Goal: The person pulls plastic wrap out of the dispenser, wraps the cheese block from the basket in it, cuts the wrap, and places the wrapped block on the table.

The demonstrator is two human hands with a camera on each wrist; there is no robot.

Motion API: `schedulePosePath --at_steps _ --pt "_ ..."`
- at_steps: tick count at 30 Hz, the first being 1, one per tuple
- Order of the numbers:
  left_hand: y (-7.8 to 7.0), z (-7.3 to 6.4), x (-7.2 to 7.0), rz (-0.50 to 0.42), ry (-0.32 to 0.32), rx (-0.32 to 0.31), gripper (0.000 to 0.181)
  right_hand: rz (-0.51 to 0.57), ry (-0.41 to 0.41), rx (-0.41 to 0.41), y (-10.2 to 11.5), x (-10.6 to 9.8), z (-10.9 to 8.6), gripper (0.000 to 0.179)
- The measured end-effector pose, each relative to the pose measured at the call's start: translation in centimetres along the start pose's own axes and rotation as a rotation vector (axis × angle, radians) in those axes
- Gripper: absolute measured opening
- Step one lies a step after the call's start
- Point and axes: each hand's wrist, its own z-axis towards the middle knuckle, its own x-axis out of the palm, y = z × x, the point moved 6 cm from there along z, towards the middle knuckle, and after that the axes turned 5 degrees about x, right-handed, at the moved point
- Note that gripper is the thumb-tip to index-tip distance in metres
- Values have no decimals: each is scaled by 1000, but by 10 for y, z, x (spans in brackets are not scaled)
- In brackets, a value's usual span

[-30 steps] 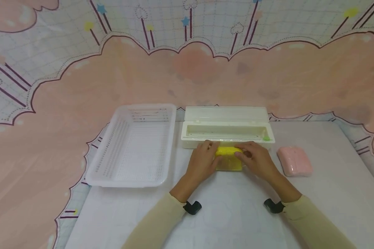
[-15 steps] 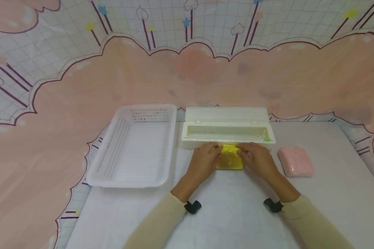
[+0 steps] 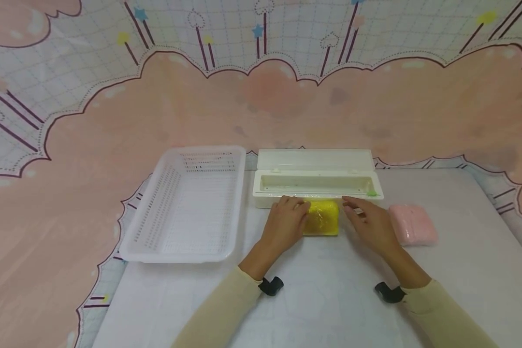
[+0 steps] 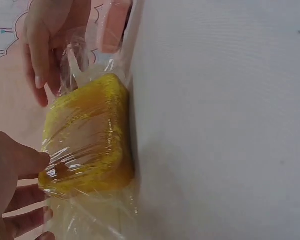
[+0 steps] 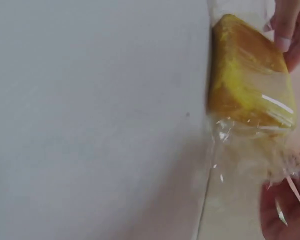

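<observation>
A yellow slab-shaped block (image 3: 323,217), wrapped in clear cling film, lies on the white table in front of the long white cling film dispenser (image 3: 316,198). At its far left corner is my left hand (image 3: 284,220); in the left wrist view the thumb (image 4: 37,162) touches the film-covered edge, the other fingers loosely spread beyond it. My right hand (image 3: 369,224) is off to the block's right, a gap between them, thumb and index finger apart. In the right wrist view loose film (image 5: 240,155) trails from the block toward that hand's fingers.
A white perforated basket (image 3: 132,246) stands on the left. The dispenser's lid (image 3: 315,159) is raised, with a green piece (image 3: 371,194) at its right end. Right of my right hand lies a pink film-wrapped block (image 3: 414,224). A patterned cloth (image 3: 287,106) covers the background.
My right hand has drawn away from the yellow block to the right, toward the pink one. The left hand has stayed at the block's left side, and more of the block's right side shows.
</observation>
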Motion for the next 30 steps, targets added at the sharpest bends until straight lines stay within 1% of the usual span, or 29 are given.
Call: schedulePosePath --at_steps 3,4,6,9,11,13,16,19,21,25,27,30 --pt "-2 4 -5 13 -12 -1 24 23 -186 71 -11 -15 -2 35" --pt "-3 6 -6 18 -17 -1 23 29 -235 103 -14 -19 -2 36" --pt "-4 10 -9 20 -30 2 22 52 -293 174 -22 -26 -2 42" --pt "-7 19 -14 -10 -37 10 24 85 -263 321 -31 -30 0 59" --pt "-9 28 -15 -58 -29 12 24 117 -220 393 -36 -30 1 71" --pt "-12 38 -15 -106 -5 10 26 154 -166 443 -40 -28 3 82" --pt "-18 54 -12 -167 59 -2 29 225 -74 492 -44 -22 7 98" --pt "-24 72 -5 -230 135 -11 32 238 16 524 -48 -13 10 110" --pt "-28 83 1 -282 188 -14 33 229 49 533 -51 -8 12 111" --pt "-38 104 15 -364 257 3 35 208 42 529 -55 -6 15 105" --pt "-43 113 22 -394 273 10 35 204 22 526 -57 -6 16 103" --pt "-50 125 30 -433 277 28 34 198 9 521 -61 -5 17 102"
